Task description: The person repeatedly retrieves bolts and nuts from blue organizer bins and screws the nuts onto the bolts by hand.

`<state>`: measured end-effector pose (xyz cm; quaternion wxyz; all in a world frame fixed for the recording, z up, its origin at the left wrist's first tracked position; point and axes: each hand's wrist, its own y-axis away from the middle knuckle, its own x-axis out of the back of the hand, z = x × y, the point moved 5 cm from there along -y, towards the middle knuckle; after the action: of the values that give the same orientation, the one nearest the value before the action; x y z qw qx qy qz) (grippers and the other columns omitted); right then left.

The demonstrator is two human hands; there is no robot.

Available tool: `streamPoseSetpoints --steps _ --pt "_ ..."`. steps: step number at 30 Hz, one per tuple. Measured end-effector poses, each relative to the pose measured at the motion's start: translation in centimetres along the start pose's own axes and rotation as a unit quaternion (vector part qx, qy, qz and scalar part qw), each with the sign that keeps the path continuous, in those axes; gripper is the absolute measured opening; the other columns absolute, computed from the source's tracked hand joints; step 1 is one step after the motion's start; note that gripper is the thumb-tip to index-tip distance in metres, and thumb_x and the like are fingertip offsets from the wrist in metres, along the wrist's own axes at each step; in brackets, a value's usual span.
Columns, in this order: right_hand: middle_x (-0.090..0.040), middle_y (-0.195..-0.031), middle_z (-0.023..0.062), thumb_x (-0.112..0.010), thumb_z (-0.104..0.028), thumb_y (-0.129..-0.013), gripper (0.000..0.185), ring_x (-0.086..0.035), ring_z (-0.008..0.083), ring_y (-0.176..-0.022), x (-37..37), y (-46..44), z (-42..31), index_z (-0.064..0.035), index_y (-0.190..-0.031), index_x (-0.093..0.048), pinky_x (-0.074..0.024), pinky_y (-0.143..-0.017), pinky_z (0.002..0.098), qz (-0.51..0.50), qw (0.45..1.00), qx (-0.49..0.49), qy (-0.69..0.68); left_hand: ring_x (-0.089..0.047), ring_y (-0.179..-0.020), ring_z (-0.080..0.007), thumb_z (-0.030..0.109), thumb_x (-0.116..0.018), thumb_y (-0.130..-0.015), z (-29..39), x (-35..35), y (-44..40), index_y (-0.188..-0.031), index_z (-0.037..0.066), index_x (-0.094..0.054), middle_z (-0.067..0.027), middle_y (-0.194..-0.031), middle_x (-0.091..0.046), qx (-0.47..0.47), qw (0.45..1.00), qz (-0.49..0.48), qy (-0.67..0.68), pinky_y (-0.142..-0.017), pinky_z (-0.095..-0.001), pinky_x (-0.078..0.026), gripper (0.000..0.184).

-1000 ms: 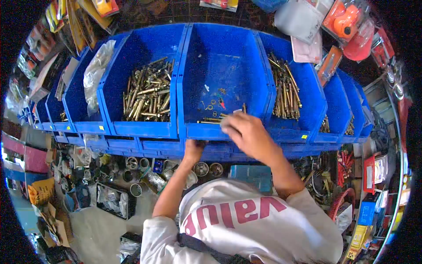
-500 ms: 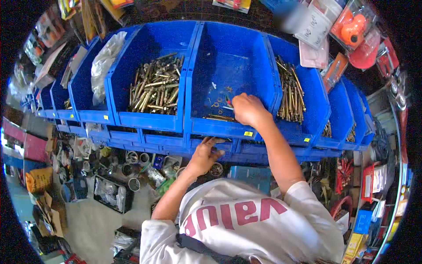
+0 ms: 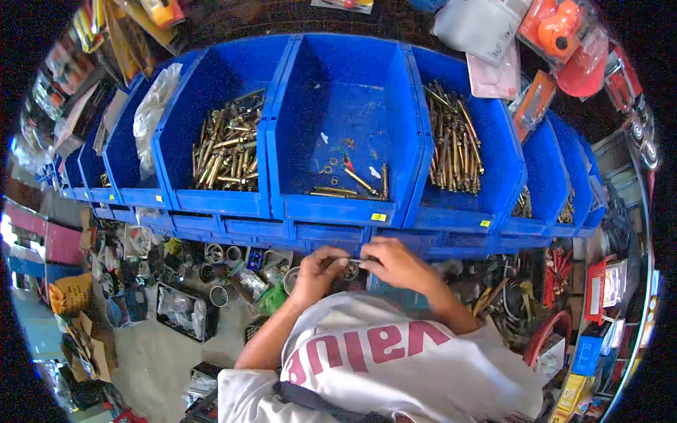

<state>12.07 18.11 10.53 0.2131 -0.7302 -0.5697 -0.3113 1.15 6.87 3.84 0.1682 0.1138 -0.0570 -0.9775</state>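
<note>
Just in front of the blue bins, my left hand (image 3: 319, 273) and my right hand (image 3: 398, 264) are close together, fingers closed. A small, thin, pale piece (image 3: 355, 261) spans the gap between their fingertips, too small to name. Above them is the wide middle blue bin (image 3: 331, 209) with a yellow label. On its floor lie a few long brass-coloured bolts, one slanted bolt (image 3: 361, 181) with a red end and one (image 3: 385, 182) near the right wall. Small rings (image 3: 328, 169) and white scraps (image 3: 324, 137) are scattered behind them.
The bin to the left holds a heap of brass-coloured anchor bolts (image 3: 229, 144); the bin to the right holds longer bolts (image 3: 455, 144). A plastic bag (image 3: 151, 116) hangs in another bin. Packaged goods (image 3: 557, 32) hang above. A black crate (image 3: 185, 310) stands on the floor.
My right hand has come out of the middle bin, down to my left hand at the bin's front. The thin piece is now between both hands. Bolts my right hand covered now show.
</note>
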Motion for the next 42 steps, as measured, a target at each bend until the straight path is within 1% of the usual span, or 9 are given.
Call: streamPoseSetpoints --steps 6,9,12,13,16,19,23,34,42 --pt "-0.061 -0.083 0.0169 -0.065 -0.014 -0.08 0.016 -0.06 0.0317 -0.079 -3.7 -2.7 5.1 -0.0005 -0.087 -0.06 -0.0463 -0.068 0.0389 0.046 0.989 -0.092 -0.106 -0.053 -0.062 -0.0079 0.011 -0.062 -0.086 -3.5 2.6 -3.5 -0.1 0.0 -0.06 -0.0014 -0.074 -0.06 0.008 0.994 0.106 -0.022 -0.056 -0.0229 -0.046 0.018" --pt "-0.061 -0.095 0.0195 -0.065 -0.015 -0.079 0.027 -0.057 0.0361 -0.09 -5.7 -4.8 8.5 0.0001 -0.099 -0.057 -0.0445 -0.08 0.0444 0.328 0.94 0.087 -0.015 -0.058 -0.065 -0.0164 0.015 -0.066 -0.081 -3.0 4.0 -4.7 -0.104 -0.001 -0.059 -0.01 -0.073 -0.062 -0.019 0.951 0.173 -0.256 -0.061 -0.0282 -0.048 0.029" --pt "-0.057 -0.105 0.0222 -0.067 -0.016 -0.078 0.037 -0.053 0.039 -0.099 -9.5 -6.3 14.3 -0.0004 -0.108 -0.053 -0.0413 -0.086 0.0467 0.269 0.962 0.035 -0.026 -0.062 -0.076 -0.03 0.009 -0.066 -0.076 1.3 0.0 -3.1 -0.107 0.001 -0.058 -0.0181 -0.079 -0.063 -0.166 0.809 0.071 -0.559 -0.071 -0.0358 -0.049 0.033" --pt "-0.054 -0.111 0.0238 -0.067 -0.016 -0.078 0.044 -0.05 0.0412 -0.102 -9.6 -6.3 14.1 0.0002 -0.114 -0.049 -0.0403 -0.087 0.0481 0.207 0.976 0.03 -0.059 -0.06 -0.087 -0.0376 0.005 -0.064 -0.074 3.7 -1.7 -2.2 -0.104 0.002 -0.06 -0.0216 -0.089 -0.063 -0.071 0.848 -0.043 -0.524 -0.078 -0.0399 -0.048 0.03" --pt "-0.057 -0.106 0.0235 -0.066 -0.018 -0.079 0.039 -0.053 0.041 -0.1 -8.6 -5.0 11.9 0.0017 -0.109 -0.052 -0.0413 -0.086 0.0479 0.318 0.948 0.022 0.024 -0.061 -0.084 -0.0351 0.002 -0.061 -0.075 11.3 -6.1 -1.1 -0.096 0.001 -0.063 -0.0203 -0.089 -0.063 -0.131 0.902 -0.15 -0.384 -0.077 -0.0387 -0.048 0.022" --pt "-0.054 -0.105 0.0257 -0.062 -0.017 -0.082 0.03 -0.049 0.045 -0.098 -13.2 -6.1 16.3 0.0018 -0.103 -0.051 -0.0387 -0.084 0.0498 0.213 0.963 -0.035 -0.164 -0.062 -0.077 -0.0265 -0.001 -0.06 -0.077 17.2 -7.5 -2.8 -0.083 0.0 -0.063 -0.0136 -0.082 -0.064 -0.178 0.881 -0.083 -0.43 -0.07 -0.0356 -0.048 0.007" --pt "-0.06 -0.095 0.0205 -0.063 -0.019 -0.082 0.027 -0.056 0.0372 -0.09 -11.7 -5.0 14.3 0.0002 -0.1 -0.055 -0.0451 -0.078 0.0435 0.337 0.94 0.04 0.023 -0.062 -0.074 -0.0383 0.005 -0.057 -0.076 18.0 -6.4 -11.2 -0.08 0.0 -0.063 -0.02 -0.078 -0.062 -0.211 0.835 -0.011 -0.508 -0.066 -0.0403 -0.05 0.009" --pt "-0.062 -0.082 0.0135 -0.06 -0.012 -0.083 0.014 -0.06 0.0291 -0.07 -6.4 1.0 11.1 -0.0029 -0.094 -0.061 -0.0473 -0.063 0.0351 0.249 0.958 0.019 -0.142 -0.057 -0.096 -0.0412 0.016 -0.06 -0.074 12.0 -5.8 -17.2 -0.091 -0.004 -0.056 -0.0295 -0.096 -0.058 -0.182 0.675 -0.084 -0.71 -0.082 -0.0481 -0.045 0.027" --pt "-0.062 -0.085 0.0155 -0.059 -0.011 -0.084 0.016 -0.061 0.0295 -0.078 -2.0 4.1 5.4 -0.0031 -0.098 -0.061 -0.0477 -0.069 0.0339 0.17 0.969 -0.024 -0.177 -0.061 -0.079 -0.0273 0.008 -0.066 -0.072 14.3 -4.5 -14.9 -0.089 0.002 -0.056 -0.0154 -0.081 -0.06 -0.198 0.882 -0.044 -0.424 -0.068 -0.0367 -0.047 0.021"
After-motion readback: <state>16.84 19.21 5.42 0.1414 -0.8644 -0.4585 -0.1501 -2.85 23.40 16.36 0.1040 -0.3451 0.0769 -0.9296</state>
